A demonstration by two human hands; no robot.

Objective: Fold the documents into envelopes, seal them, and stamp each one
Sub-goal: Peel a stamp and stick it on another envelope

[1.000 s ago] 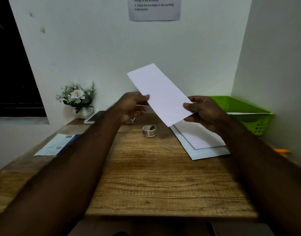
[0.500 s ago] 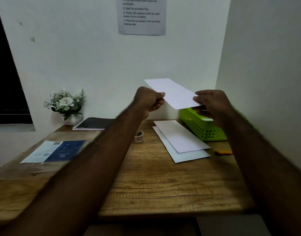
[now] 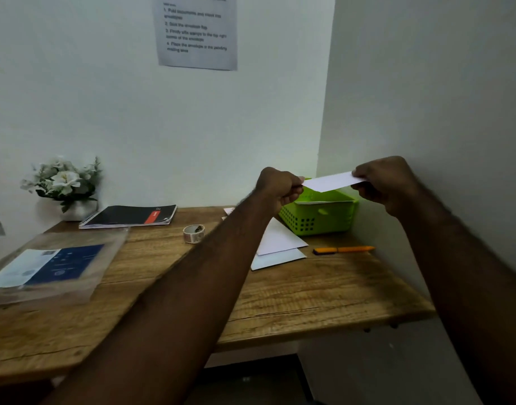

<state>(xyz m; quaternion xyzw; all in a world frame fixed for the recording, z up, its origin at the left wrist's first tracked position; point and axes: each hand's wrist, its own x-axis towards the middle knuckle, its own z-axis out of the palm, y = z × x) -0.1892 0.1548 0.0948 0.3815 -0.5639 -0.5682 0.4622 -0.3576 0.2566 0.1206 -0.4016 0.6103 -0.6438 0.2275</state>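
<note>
A white envelope (image 3: pixel 328 182) hangs nearly flat in the air just above the green basket (image 3: pixel 319 219) at the back right of the desk. My left hand (image 3: pixel 277 185) pinches its left end and my right hand (image 3: pixel 385 182) pinches its right end. Another white envelope lies inside the basket. Two white sheets (image 3: pixel 277 247) lie stacked on the wooden desk (image 3: pixel 309 296) in front of the basket, partly hidden by my left forearm. A roll of stamps (image 3: pixel 193 233) stands on the desk to their left.
An orange pen (image 3: pixel 343 249) lies right of the sheets. A black notebook (image 3: pixel 131 216) and a white flower pot (image 3: pixel 65 185) sit at the back left. A clear sleeve with a blue-and-white leaflet (image 3: pixel 49 267) lies at the left. A wall rises close on the right.
Both hands have carried the envelope to the right and lowered it from in front of me to just over the green basket. It went from tilted to nearly flat.
</note>
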